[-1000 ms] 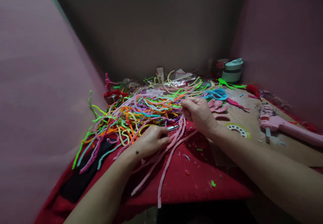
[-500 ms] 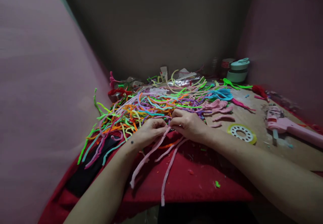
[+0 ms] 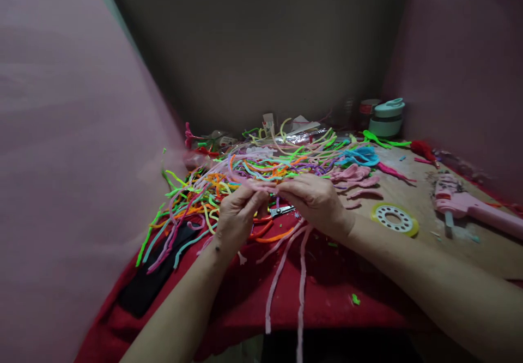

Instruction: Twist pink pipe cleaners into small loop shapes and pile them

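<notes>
Colored fuzzy stems (image 3: 214, 180) are heaped at left. A pink stem (image 3: 266, 187) is pinched by the left hand (image 3: 237, 213) and the right hand (image 3: 316, 202), above scissors (image 3: 283, 210). Farther right, a tape roll (image 3: 412, 227) and glue gun (image 3: 466, 207) are placed on cardboard (image 3: 417, 197).

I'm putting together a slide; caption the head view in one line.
Left hand and right hand pinch a pink strand near scissors and a colourful heap.
</notes>
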Available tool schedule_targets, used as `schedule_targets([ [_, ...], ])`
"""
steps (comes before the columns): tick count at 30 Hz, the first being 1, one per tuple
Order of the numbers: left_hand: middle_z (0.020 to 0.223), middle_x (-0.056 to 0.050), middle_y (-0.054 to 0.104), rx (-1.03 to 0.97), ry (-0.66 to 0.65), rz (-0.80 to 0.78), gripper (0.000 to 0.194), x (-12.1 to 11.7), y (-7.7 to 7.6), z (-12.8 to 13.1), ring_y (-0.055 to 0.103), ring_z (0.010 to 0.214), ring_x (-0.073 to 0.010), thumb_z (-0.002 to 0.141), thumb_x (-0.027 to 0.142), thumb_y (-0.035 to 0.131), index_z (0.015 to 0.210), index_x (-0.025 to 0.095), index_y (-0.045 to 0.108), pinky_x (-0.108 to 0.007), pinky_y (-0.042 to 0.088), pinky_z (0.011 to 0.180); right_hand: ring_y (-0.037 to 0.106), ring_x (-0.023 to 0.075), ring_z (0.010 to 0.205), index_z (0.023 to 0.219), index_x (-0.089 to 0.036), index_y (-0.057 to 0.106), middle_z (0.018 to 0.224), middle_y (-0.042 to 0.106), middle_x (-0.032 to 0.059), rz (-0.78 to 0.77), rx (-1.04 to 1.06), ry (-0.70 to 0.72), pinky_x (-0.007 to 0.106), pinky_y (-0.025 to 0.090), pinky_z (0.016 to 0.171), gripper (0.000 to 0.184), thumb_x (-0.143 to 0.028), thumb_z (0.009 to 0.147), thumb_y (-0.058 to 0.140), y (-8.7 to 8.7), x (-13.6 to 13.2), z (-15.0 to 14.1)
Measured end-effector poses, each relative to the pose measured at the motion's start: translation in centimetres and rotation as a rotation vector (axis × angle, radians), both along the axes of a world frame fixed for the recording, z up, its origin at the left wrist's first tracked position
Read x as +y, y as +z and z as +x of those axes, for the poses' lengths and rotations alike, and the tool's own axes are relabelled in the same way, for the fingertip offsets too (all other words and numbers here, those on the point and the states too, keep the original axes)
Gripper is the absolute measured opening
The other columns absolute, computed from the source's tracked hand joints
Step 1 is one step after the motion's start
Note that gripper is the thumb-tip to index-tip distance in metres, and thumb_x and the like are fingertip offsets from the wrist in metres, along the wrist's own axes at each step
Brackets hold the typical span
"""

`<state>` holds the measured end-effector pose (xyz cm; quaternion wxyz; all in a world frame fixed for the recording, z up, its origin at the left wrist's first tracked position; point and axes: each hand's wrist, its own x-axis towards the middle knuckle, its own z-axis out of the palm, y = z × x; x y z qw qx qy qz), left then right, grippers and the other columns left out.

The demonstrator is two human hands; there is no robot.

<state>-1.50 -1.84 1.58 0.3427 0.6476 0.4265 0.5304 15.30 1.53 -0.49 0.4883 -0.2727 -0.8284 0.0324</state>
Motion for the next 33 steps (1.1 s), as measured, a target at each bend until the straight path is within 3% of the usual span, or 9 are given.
schedule_targets([
  [3, 0.066, 0.001, 0.056, -0.074, 0.02, 0.032, 0.015, 0.1, -0.6, 0.0, 0.048, 0.052, -0.0061, 0.08, 0.026, 0.055, 0.083, 0.018, 0.066, -0.019, 0.041, 0.051, 0.059, 0.0123, 0.073, 0.086, -0.019, 0.066, 0.082, 0.066, 0.0049, -0.079, -0.025, 0.01, 0.022, 0.043, 0.067, 0.023, -0.027, 0.089, 0.044, -1.1, 0.5, -0.3],
  [7, 0.09, -0.001, 0.063, -0.083, -0.013, -0.054, 0.024, 0.5, -1.2, 0.1, 0.056, 0.059, -0.0075, 0.075, 0.025, 0.061, 0.098, 0.022, 0.065, -0.021, 0.048, 0.055, 0.06, 0.0131, 0.077, 0.089, -0.019, 0.065, 0.086, 0.067, 0.0051, -0.169, 0.054, 0.008, 0.023, 0.043, 0.07, 0.021, -0.026, 0.089, 0.046, -2.2, 1.2, -0.8],
  [10, 0.098, -0.005, 0.065, -0.014, -0.058, 0.003, 0.014, 0.7, -1.1, 0.3, 0.061, 0.073, -0.0116, 0.07, 0.023, 0.067, 0.082, 0.018, 0.07, -0.024, 0.05, 0.069, 0.06, 0.014, 0.073, 0.087, -0.018, 0.066, 0.08, 0.067, 0.0048, -0.239, 0.15, -0.012, 0.024, 0.044, 0.07, 0.02, -0.025, 0.088, 0.047, -2.6, 1.7, -1.4],
  [13, 0.095, -0.007, 0.066, -0.108, 0.008, 0.034, 0.015, 1.1, -0.5, 0.2, 0.063, 0.08, -0.0148, 0.073, 0.029, 0.065, 0.07, 0.015, 0.069, -0.025, 0.051, 0.069, 0.06, 0.0154, 0.075, 0.099, -0.017, 0.064, 0.087, 0.066, 0.0068, -0.256, 0.213, -0.023, 0.027, 0.045, 0.071, 0.021, -0.024, 0.085, 0.049, -1.9, 1.8, -1.4],
  [16, 0.083, -0.004, 0.067, -0.427, 0.168, 0.118, 0.018, 2.0, 0.1, -0.6, 0.065, 0.073, -0.0125, 0.074, 0.033, 0.063, 0.073, 0.015, 0.067, -0.023, 0.052, 0.065, 0.056, 0.0161, 0.077, 0.098, -0.015, 0.063, 0.088, 0.062, 0.0076, -0.197, 0.221, -0.004, 0.03, 0.045, 0.074, 0.021, -0.016, 0.08, 0.052, -0.2, 1.3, -0.2],
  [20, 0.077, -0.004, 0.068, -0.596, 0.244, 0.132, 0.018, 3.1, 0.1, -2.5, 0.066, 0.074, -0.0122, 0.075, 0.031, 0.063, 0.075, 0.013, 0.065, -0.022, 0.052, 0.068, 0.056, 0.0146, 0.083, 0.081, -0.021, 0.066, 0.084, 0.062, 0.0006, -0.267, -0.236, 0.422, 0.029, 0.043, 0.08, 0.031, -0.001, 0.067, 0.049, 1.8, 0.5, 1.9],
  [23, 0.074, -0.003, 0.068, -0.636, 0.23, 0.075, 0.015, 3.4, -0.3, -3.3, 0.066, 0.075, -0.0125, 0.075, 0.027, 0.063, 0.075, 0.012, 0.064, -0.023, 0.052, 0.07, 0.055, 0.015, 0.087, 0.088, -0.025, 0.068, 0.091, 0.062, 0.0009, -0.291, -0.577, 0.521, 0.027, 0.043, 0.077, 0.039, 0.001, 0.063, 0.054, 1.4, 0.3, 2.3],
  [27, 0.072, -0.004, 0.068, -0.671, 0.21, 0.067, 0.014, 3.4, -0.4, -3.4, 0.066, 0.072, -0.013, 0.075, 0.024, 0.062, 0.074, 0.011, 0.065, -0.023, 0.053, 0.069, 0.054, 0.0157, 0.077, 0.067, -0.023, 0.069, 0.076, 0.06, 0.0024, -0.268, -0.697, 0.427, 0.025, 0.041, 0.064, 0.012, -0.012, 0.068, 0.064, -0.3, 1.0, 1.7],
  [33, 0.08, -0.007, 0.07, -0.731, 0.192, 0.071, 0.024, 2.9, 0.6, -3.8, 0.066, 0.08, -0.0147, 0.084, 0.03, 0.051, 0.077, 0.013, 0.066, -0.026, 0.053, 0.074, 0.056, 0.0122, 0.067, 0.077, -0.018, 0.068, 0.074, 0.063, 0.0027, -0.344, -0.367, 0.118, 0.024, 0.041, 0.064, 0.013, -0.017, 0.08, 0.054, -1.8, 2.3, 0.3],
])
